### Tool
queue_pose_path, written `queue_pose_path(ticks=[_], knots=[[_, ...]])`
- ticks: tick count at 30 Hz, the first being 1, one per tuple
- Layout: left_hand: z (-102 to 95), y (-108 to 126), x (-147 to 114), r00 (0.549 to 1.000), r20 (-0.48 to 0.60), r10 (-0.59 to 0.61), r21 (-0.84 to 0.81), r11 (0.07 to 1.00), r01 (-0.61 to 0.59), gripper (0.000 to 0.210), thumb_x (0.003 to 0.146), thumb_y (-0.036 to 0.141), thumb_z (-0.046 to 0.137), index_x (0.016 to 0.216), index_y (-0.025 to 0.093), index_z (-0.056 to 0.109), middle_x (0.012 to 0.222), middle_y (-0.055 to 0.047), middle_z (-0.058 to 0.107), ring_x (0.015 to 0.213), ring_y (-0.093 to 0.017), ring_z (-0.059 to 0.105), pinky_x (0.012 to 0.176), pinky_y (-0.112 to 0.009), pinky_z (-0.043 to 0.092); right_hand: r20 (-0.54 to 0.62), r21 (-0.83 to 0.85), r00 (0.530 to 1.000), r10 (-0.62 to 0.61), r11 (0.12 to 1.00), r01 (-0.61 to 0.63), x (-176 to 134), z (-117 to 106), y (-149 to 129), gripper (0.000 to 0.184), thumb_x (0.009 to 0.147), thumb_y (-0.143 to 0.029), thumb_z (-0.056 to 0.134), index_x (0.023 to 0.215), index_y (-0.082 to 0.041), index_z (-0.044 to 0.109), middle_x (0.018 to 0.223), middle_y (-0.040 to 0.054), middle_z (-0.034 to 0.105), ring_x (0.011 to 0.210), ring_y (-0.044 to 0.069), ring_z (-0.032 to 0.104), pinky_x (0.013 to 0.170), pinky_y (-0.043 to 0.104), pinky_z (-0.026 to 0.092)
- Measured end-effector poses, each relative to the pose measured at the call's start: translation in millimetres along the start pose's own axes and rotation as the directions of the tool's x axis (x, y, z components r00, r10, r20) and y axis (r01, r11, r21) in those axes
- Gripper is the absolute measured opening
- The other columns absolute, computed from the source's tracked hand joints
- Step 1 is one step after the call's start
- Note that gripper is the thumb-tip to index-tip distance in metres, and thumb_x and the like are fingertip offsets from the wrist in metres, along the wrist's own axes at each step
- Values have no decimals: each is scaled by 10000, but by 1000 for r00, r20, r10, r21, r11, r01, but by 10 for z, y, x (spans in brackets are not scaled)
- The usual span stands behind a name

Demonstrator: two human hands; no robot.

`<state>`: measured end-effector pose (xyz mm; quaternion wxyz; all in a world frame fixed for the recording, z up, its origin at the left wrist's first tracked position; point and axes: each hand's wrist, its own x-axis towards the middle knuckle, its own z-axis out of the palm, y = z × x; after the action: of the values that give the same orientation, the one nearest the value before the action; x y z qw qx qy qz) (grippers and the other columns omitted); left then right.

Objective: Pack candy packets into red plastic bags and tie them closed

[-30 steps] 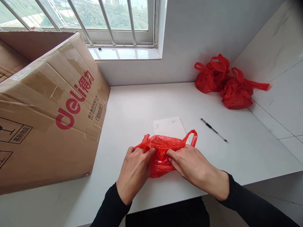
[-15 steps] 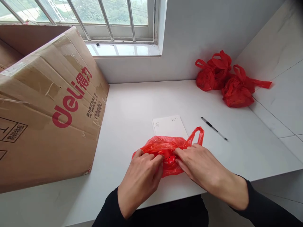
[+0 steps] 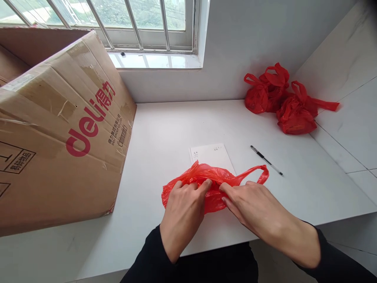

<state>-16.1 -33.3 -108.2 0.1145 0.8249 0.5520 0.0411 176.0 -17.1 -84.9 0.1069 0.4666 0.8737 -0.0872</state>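
Near the front edge of the white table lies a red plastic bag (image 3: pixel 216 204), crumpled, with one loop handle sticking out to the right. My left hand (image 3: pixel 187 206) is on the bag's left part, its fingers curled into the plastic. From the right, my right hand (image 3: pixel 250 200) pinches the bag's edge between thumb and fingers. What the bag contains is hidden by the plastic and my hands. Just behind the bag, and partly covered by it, is a white sheet or pad (image 3: pixel 213 155) with small handwriting.
A large open cardboard box (image 3: pixel 73 129) stands on the left of the white table (image 3: pixel 165 137). A black-and-clear pen (image 3: pixel 266 160) lies right of the pad. Several knotted red bags (image 3: pixel 296 114) sit in the back right corner. Behind is a barred window (image 3: pixel 147 23).
My left hand has moved slightly up and to the right, my right hand slightly right. The bag's handle has stretched out to the right, and its back edge has risen into a peak.
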Motion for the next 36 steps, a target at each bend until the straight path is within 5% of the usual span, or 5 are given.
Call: queue_pose_path(ticks=[9, 16, 22, 29, 36], knots=[[-34, 15, 90, 997, -70, 35, -50, 998, -39, 397, 857, -15, 431, 953, 235, 723, 609, 6, 592, 549, -200, 518, 610, -358, 387, -279, 197, 960, -14, 978, 72, -189, -42, 130, 99, 1008, -178, 539, 1004, -240, 615, 820, -7, 699, 659, 221, 629, 638, 368, 471], [-68, -262, -83, 766, -615, -187, -118, 982, 144, 584, 896, 343, 710, 1394, 96, 529, 1287, -198, 604, 1166, -346, 556, 979, -504, 478, -447, 613, 645, 619, 738, -283, -281, 80, 541, 834, 930, -650, 634, 1598, -274, 304, 1444, 106, 570, 1311, 356, 537, 1023, 501, 487], [63, -396, -61, 877, -381, -292, -343, 926, 159, 238, 977, 366, 606, 1140, 208, 677, 1108, -78, 720, 1067, -284, 635, 917, -462, 500, -57, 808, 834, 549, 516, -285, -276, 252, 673, 584, 940, -686, 607, 1385, -306, 601, 1048, 27, 722, 994, 259, 661, 907, 398, 522], [-492, -52, -108, 795, -392, -462, -754, 657, 10, 70, 969, 267, 649, 905, 240, 651, 860, 38, 694, 795, -134, 656, 696, -246, 510, -436, 830, 729, 528, 549, 98, -348, -235, 405, 203, 972, -436, 684, 1098, -284, 732, 847, -4, 669, 700, 156, 632, 654, 258, 544], [-791, 419, -106, 823, -553, -129, -689, 627, -365, 285, 959, 115, 626, 1122, 333, 544, 909, 76, 685, 815, -94, 689, 788, -225, 572, -629, 707, 757, 177, 535, 462, -311, -599, 102, 231, 950, -232, 721, 1140, -359, 686, 741, -61, 662, 605, 133, 620, 569, 237, 559]])
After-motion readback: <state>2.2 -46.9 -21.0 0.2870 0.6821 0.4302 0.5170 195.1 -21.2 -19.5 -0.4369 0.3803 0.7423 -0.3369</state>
